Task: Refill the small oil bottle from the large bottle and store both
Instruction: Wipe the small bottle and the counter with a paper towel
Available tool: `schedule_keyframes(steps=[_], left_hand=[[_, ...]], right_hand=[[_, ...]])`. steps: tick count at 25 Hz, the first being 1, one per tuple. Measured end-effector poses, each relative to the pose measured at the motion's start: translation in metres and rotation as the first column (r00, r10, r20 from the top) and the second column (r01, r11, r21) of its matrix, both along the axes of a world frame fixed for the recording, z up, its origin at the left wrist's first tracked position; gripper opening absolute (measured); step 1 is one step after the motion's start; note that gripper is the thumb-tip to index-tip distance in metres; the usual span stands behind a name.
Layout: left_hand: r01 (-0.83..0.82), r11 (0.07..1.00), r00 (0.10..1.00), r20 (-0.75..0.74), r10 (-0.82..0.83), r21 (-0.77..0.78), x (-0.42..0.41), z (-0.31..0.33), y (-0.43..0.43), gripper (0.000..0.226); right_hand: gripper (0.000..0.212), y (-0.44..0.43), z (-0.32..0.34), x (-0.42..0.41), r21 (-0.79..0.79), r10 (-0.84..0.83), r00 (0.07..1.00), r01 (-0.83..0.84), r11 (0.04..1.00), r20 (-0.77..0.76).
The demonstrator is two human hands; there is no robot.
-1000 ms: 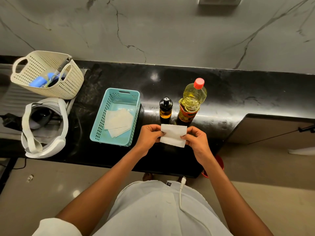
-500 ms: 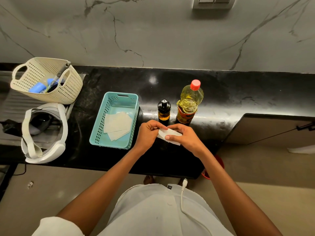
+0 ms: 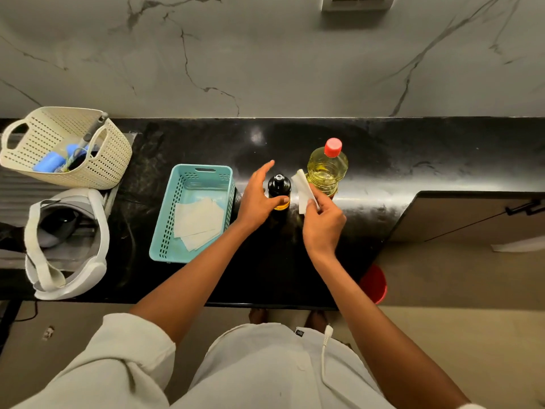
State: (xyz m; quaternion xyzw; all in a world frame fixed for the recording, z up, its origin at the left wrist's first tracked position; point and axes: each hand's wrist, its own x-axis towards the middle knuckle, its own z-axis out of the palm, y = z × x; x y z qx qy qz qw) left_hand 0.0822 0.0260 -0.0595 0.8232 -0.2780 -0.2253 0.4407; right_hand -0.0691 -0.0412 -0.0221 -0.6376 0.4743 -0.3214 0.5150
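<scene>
The small dark oil bottle [image 3: 279, 186] with a black cap stands on the black counter [image 3: 413, 172]. Just right of it stands the large bottle of yellow oil [image 3: 326, 169] with a red cap. My left hand [image 3: 257, 196] reaches around the small bottle from the left, its fingers stretched out beside and behind it and its thumb touching the bottle's front. My right hand [image 3: 323, 222] pinches a folded white paper [image 3: 303, 185] between the two bottles, close to the large one.
A teal basket [image 3: 165, 231] holding flat white papers sits left of the bottles. Further left are a cream perforated basket [image 3: 115, 160] with blue items and a white headset [image 3: 97, 231]. A red bucket [image 3: 374, 283] stands on the floor below the counter edge.
Both hands held the white paper over the counter edge. Now my left hand has let go and moved up to the small bottle, and my right hand has carried the folded paper up between the bottles.
</scene>
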Motion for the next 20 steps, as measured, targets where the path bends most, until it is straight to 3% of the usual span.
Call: schedule_keyframes(steps=[4, 6, 11, 17, 20], left_hand=[[-0.007, 0.997, 1.0, -0.013, 0.006, -0.075, 0.003, -0.006, -0.002, 0.069], [0.004, 0.997, 1.0, -0.011, -0.005, -0.073, 0.001, -0.009, -0.001, 0.062], [0.055, 0.995, 0.998, 0.038, -0.051, -0.085, 0.002, -0.01, 0.006, 0.057], [0.025, 0.993, 0.995, 0.098, -0.014, -0.112, -0.006, -0.011, 0.006, 0.053], [-0.008, 1.0, 0.98, 0.2, 0.014, -0.03, -0.017, -0.013, 0.006, 0.057]], right_hand=[[0.043, 0.013, -0.008, 0.027, -0.227, 0.068, 0.996, -0.079, 0.971, -0.057], [0.045, 0.016, -0.016, 0.04, -0.256, 0.103, 0.988, -0.13, 0.958, -0.118], [0.055, 0.009, -0.039, 0.066, -0.15, 0.204, 0.946, -0.246, 0.957, -0.252], [0.068, 0.034, -0.043, 0.038, -0.197, 0.315, 0.895, -0.387, 0.901, -0.316], [0.068, 0.027, -0.039, 0.05, -0.123, 0.338, 0.878, -0.398, 0.909, -0.34]])
